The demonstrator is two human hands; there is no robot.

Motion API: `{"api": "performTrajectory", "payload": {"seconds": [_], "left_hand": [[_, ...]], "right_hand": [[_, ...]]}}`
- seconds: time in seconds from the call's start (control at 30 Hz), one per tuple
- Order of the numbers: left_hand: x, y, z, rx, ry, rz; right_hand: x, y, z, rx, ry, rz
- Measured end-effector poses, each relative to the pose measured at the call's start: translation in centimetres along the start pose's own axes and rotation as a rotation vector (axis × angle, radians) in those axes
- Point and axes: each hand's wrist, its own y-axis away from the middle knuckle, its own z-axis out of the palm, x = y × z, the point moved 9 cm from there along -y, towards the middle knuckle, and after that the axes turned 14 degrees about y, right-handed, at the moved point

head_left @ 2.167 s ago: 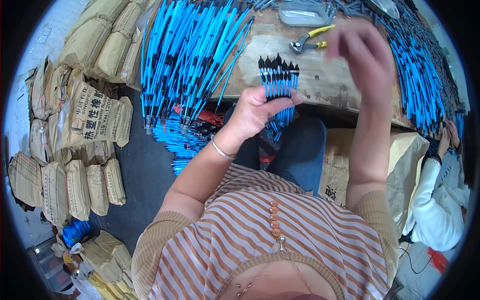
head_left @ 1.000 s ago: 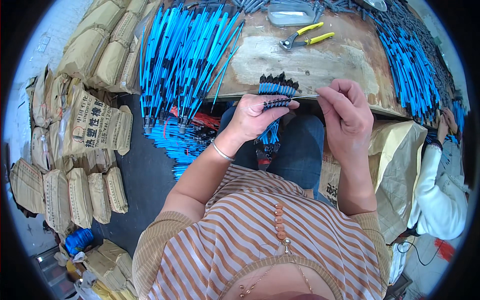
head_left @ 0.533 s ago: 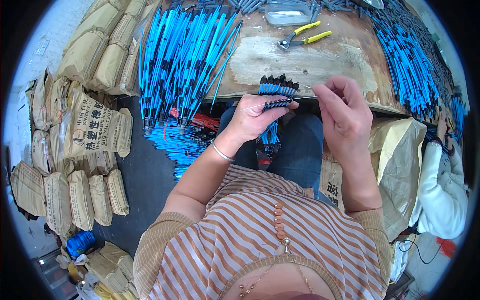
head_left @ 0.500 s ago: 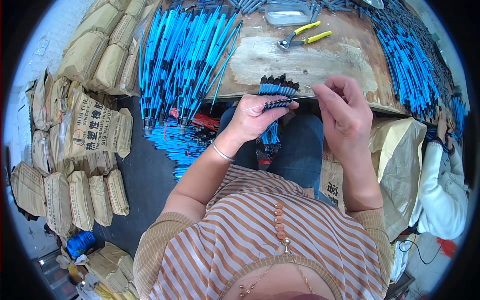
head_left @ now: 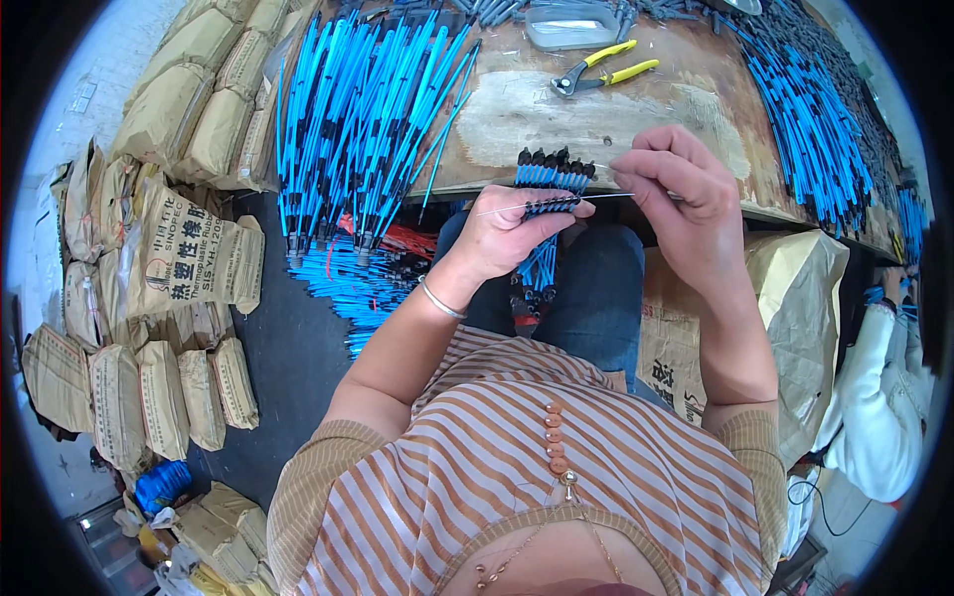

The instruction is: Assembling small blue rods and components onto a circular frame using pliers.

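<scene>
My left hand [head_left: 509, 226] is closed around a bundle of thin blue rods [head_left: 540, 260] with black ends. Several black ends stand up in a row beyond the fingers, and a second dark row lies along the thumb. A thin, pale wire or thread [head_left: 608, 197] runs across this bundle, one end sticking out left past the hand. To the right, my right hand [head_left: 688, 189] pinches the other end between thumb and forefinger, with the remaining fingers curled. Whether the wire passes through the rods or just over them, I cannot tell.
On the wooden table [head_left: 606, 124] lie yellow-handled pincers [head_left: 606, 70], a clear plastic tray [head_left: 571, 28] and piles of blue rods [head_left: 368, 119], [head_left: 810, 139]. Brown paper sacks [head_left: 164, 397] stack at left; an open sack [head_left: 790, 318] stands right. A co-worker's white sleeve [head_left: 874, 407] shows far right.
My right hand and forearm have shifted slightly right, and the wire now stretches taut toward its fingers. My left hand stays nearly still. The co-worker's arm at far right has moved lower.
</scene>
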Motion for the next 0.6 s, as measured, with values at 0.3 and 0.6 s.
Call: {"api": "performTrajectory", "payload": {"seconds": [0.3,0.6], "left_hand": [[0.2,-0.1,0.0,-0.009,0.028,-0.025],[0.1,-0.1,-0.3,0.046,0.067,-0.058]], "right_hand": [[-1.9,-0.6,-0.2,0.055,0.097,-0.199],[-2.9,0.1,0.0,0.160,0.222,-0.217]]}}
